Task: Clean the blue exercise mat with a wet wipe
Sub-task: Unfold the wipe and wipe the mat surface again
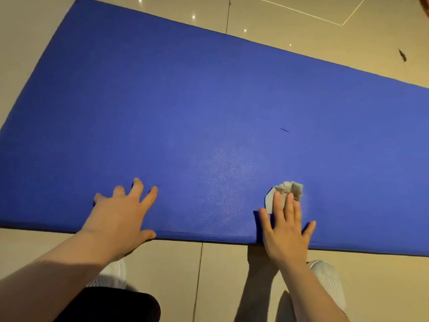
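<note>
Nearest to us, at the bottom of the view, we see two white mesh sneakers, the left one [111, 273] partly hidden under the left forearm and the right one [328, 282] beside the right forearm, both standing on the glossy beige tiled floor [176, 275]. A piece of black clothing [109, 305] shows at the lower left.

Just beyond, our left hand [120, 217] rests flat on the near edge of the blue rectangular padded exercise mat [185, 101]. Its fingers are spread and nearly straight on the mat's top, the thumb lies along the front edge, and its grip holds nothing.

Our right hand [286, 231] also lies on the mat near the front edge, well apart from the left. Its fingers are straight and press down on a crumpled greyish wet wipe [291, 188]; the grip is open, with nothing curled round the wipe. The wipe bunches up past the fingertips and touches the mat.

Between the hands and a little farther in, we notice a paler sheen on the mat's surface. Farther still, a short dark mark [284, 130] sits on the blue. The mat stretches away across the floor, running out of view at the right. Beyond it the tiles reflect small ceiling lights, and a small dark scrap [402, 55] lies on the floor at the far right.
</note>
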Demonstrator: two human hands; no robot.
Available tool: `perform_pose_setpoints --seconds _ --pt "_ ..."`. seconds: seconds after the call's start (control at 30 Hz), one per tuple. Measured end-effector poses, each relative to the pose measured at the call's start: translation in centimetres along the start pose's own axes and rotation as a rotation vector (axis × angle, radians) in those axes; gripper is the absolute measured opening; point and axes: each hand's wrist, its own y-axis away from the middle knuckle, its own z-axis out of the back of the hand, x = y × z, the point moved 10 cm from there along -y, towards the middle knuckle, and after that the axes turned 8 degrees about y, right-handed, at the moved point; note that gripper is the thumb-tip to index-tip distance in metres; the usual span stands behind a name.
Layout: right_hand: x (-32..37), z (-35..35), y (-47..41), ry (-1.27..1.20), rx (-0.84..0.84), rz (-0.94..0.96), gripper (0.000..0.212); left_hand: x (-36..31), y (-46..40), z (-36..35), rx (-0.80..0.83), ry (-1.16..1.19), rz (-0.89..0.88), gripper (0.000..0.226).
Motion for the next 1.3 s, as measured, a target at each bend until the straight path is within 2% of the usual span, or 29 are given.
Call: perform_pose_setpoints --seconds 0.07,0.1,0.2,0.27,0.37,0.43,0.57,0.63,0.7,0.83,0.93,1.0,1.17,1.23,1.3 --pt "0.9 0.4 0.3 -0.074 -0.016 -0.042 0.085 0.0 -0.3 0.3 0.001 -0.01 0.005 0.093" --pt "2.8 0.4 0.8 -0.086 -0.022 0.003 0.088 -0.1 -0.5 0.5 0.005 -0.003 0.008 0.094" --pt "11.0 -0.9 4.0 -0.052 -0.046 0.348 0.094 -0.3 -1.0 0.8 -0.006 -0.002 0.025 0.107" --pt "14.8 -1.6 5.6 0.016 -0.063 0.559 0.087 0.0 -1.2 0.6 0.001 0.006 0.046 0.116" --pt "14.9 -1.3 4.4 0.149 -0.106 0.686 0.076 0.0 -1.3 0.6 0.005 -0.012 0.062 0.118" --pt "11.4 0.2 1.5 0.136 -0.137 0.58 0.076 -0.1 -1.2 0.7 0.027 -0.009 0.065 0.117" --pt "0.8 1.7 -4.2 0.0 0.029 0.058 0.077 -0.1 -1.2 0.9 0.025 -0.013 0.064 0.117" --pt "0.0 1.9 -4.4 -0.026 0.05 -0.027 0.078 -0.2 -1.4 1.0 0.022 -0.038 0.067 0.118" --pt "2.6 1.7 -3.5 -0.03 0.039 0.018 0.084 -0.5 -1.3 1.2 0.031 -0.047 0.073 0.118" --pt "14.8 0.5 2.2 -0.024 -0.043 0.518 0.092 -0.9 -1.5 1.8 0.031 -0.074 0.075 0.119" --pt "16.6 -0.3 2.5 0.013 0.004 0.584 0.09 -0.9 -1.5 1.9 0.016 -0.124 0.051 0.12" --pt "14.7 0.6 0.4 0.089 -0.028 0.551 0.087 -0.9 -1.4 1.7 -0.006 -0.144 0.041 0.12" --pt "3.6 3.6 -7.5 0.037 0.062 0.071 0.075 -1.0 -1.5 1.5 0.02 -0.121 0.039 0.12" --pt "2.6 4.2 -8.1 0.032 0.055 0.018 0.078 -1.0 -1.6 1.8 0.025 -0.084 0.046 0.12" --pt "4.4 3.7 -7.3 0.03 0.038 0.044 0.086 -1.3 -1.8 2.1 0.065 -0.054 0.058 0.115"
